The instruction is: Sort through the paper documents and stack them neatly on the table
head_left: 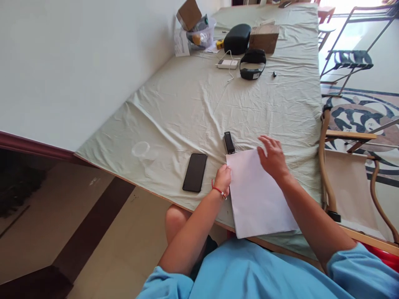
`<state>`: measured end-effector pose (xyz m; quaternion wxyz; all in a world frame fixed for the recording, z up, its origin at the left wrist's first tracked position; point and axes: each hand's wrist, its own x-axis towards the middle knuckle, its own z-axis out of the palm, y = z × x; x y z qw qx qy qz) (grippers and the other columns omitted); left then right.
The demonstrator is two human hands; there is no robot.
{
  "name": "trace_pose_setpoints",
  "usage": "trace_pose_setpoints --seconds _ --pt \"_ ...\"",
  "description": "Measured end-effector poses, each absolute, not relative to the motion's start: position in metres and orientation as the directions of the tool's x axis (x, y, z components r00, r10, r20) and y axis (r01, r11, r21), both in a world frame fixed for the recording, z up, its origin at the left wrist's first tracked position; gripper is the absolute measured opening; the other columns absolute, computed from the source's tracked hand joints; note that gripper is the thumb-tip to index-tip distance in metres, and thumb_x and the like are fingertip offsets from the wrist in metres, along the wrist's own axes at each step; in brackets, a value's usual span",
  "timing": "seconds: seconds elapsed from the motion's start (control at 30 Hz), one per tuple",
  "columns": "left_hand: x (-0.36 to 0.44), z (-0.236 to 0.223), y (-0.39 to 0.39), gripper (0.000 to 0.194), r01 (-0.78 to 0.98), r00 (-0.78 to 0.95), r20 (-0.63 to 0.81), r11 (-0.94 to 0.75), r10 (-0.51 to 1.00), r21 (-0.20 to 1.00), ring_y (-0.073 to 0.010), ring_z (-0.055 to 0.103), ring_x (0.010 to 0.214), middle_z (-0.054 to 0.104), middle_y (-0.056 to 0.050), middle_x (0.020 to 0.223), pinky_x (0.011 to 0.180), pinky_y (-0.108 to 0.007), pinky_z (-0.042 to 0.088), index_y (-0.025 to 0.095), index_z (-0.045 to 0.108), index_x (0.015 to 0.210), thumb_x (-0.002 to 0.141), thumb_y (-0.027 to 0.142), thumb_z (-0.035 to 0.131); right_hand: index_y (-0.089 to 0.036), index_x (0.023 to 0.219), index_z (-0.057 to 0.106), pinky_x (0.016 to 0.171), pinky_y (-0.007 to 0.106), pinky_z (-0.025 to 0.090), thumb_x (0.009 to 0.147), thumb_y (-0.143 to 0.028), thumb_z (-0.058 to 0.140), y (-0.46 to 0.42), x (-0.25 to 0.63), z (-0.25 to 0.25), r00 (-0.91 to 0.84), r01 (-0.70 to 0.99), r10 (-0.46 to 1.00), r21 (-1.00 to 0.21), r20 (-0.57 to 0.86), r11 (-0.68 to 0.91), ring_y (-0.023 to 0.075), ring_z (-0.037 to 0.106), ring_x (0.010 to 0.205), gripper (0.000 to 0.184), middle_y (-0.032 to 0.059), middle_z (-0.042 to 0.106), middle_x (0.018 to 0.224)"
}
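Observation:
A stack of white paper [258,195] lies at the near edge of the cloth-covered table, its lower edge reaching slightly past the tabletop. My left hand [223,178], with a red string bracelet at the wrist, grips the paper's left edge with closed fingers. Over the upper right part of the paper is my right hand [272,157], fingers spread and holding nothing; whether it touches the sheet I cannot tell. Just beyond the paper's top left corner sits a small black device with a screen [229,142]. A black smartphone [195,172] rests to the left of my left hand.
Farther back stand a black headset [252,64], a white power bank [227,64] with a cable, a black case [237,39], a cardboard box [264,38] and a clear plastic tub [202,37]. A folding chair [349,182] is at the right of the table [174,108].

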<state>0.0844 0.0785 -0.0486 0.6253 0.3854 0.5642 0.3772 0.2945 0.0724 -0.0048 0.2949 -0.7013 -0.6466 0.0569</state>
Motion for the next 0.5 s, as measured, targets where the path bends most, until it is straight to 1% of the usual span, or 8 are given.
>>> trace_pose_setpoints --seconds 0.1,0.17,0.23,0.27,0.33,0.4,0.47,0.5 --pt "0.071 -0.040 0.068 0.035 0.061 0.115 -0.396 0.391 0.911 0.918 -0.0192 0.043 0.068 0.047 0.000 0.075 0.069 -0.028 0.035 0.019 0.045 0.075 0.107 0.010 0.055 -0.015 0.151 0.060 0.121 0.062 0.051 0.107 -0.047 0.047 0.038 0.323 -0.026 0.334 0.830 0.912 -0.533 0.237 -0.166 0.0387 0.067 0.135 0.056 0.0241 0.070 0.147" --pt "0.065 -0.032 0.065 0.039 0.150 0.106 -0.376 0.359 0.921 0.921 -0.0204 0.043 0.068 0.047 -0.001 0.073 0.068 -0.030 0.032 0.019 0.043 0.073 0.110 0.009 0.050 -0.016 0.151 0.058 0.106 0.058 0.060 0.105 -0.055 0.050 0.018 0.332 -0.038 0.350 0.789 0.929 -0.572 0.121 -0.223 0.0371 0.074 0.118 0.061 0.0213 0.077 0.131" --pt "0.058 -0.021 0.061 0.038 0.247 0.069 -0.343 0.318 0.937 0.915 -0.0228 0.047 0.073 0.051 -0.003 0.075 0.071 -0.033 0.032 0.019 0.049 0.075 0.111 0.008 0.052 -0.018 0.150 0.059 0.103 0.058 0.061 0.102 -0.059 0.052 0.004 0.336 -0.043 0.351 0.770 0.932 -0.595 0.093 -0.230 0.0371 0.075 0.114 0.063 0.0195 0.079 0.127" --pt "0.054 -0.016 0.059 0.032 0.304 0.046 -0.312 0.284 0.949 0.909 -0.0251 0.052 0.080 0.057 -0.005 0.080 0.075 -0.034 0.034 0.019 0.055 0.080 0.110 0.008 0.057 -0.018 0.148 0.060 0.102 0.058 0.062 0.102 -0.060 0.053 -0.001 0.337 -0.044 0.357 0.763 0.928 -0.607 0.109 -0.222 0.0371 0.074 0.114 0.063 0.0198 0.078 0.129" --pt "0.044 -0.007 0.054 0.006 0.461 -0.002 -0.192 0.171 0.981 0.871 -0.0318 0.060 0.101 0.069 -0.011 0.103 0.090 -0.037 0.040 0.017 0.068 0.106 0.107 0.011 0.067 -0.018 0.145 0.062 0.102 0.058 0.062 0.102 -0.058 0.054 -0.006 0.340 -0.044 0.375 0.757 0.911 -0.624 0.170 -0.195 0.0366 0.074 0.116 0.059 0.0201 0.077 0.132" --pt "0.031 -0.003 0.051 0.024 0.733 -0.016 0.057 -0.028 0.998 0.680 -0.0391 0.058 0.121 0.068 -0.017 0.126 0.110 -0.047 0.042 0.012 0.068 0.129 0.105 0.016 0.068 -0.020 0.140 0.064 0.102 0.058 0.063 0.103 -0.055 0.053 -0.008 0.345 -0.042 0.392 0.760 0.891 -0.626 0.229 -0.173 0.0358 0.073 0.117 0.052 0.0190 0.077 0.131" --pt "0.018 -0.004 0.052 0.041 0.890 -0.075 0.201 -0.025 0.977 0.456 -0.0440 0.050 0.140 0.059 -0.023 0.146 0.122 -0.058 0.040 0.008 0.062 0.144 0.106 0.022 0.068 -0.022 0.135 0.066 0.101 0.058 0.063 0.103 -0.054 0.053 -0.007 0.350 -0.042 0.402 0.764 0.879 -0.623 0.258 -0.166 0.0357 0.074 0.116 0.048 0.0177 0.078 0.128" --pt "0.012 -0.006 0.055 0.051 0.925 -0.113 0.206 0.027 0.972 0.380 -0.0451 0.043 0.148 0.053 -0.026 0.153 0.126 -0.061 0.038 0.005 0.057 0.151 0.105 0.024 0.072 -0.022 0.134 0.067 0.101 0.058 0.063 0.102 -0.054 0.053 -0.007 0.352 -0.042 0.409 0.763 0.874 -0.623 0.262 -0.170 0.0360 0.074 0.116 0.047 0.0174 0.079 0.126"
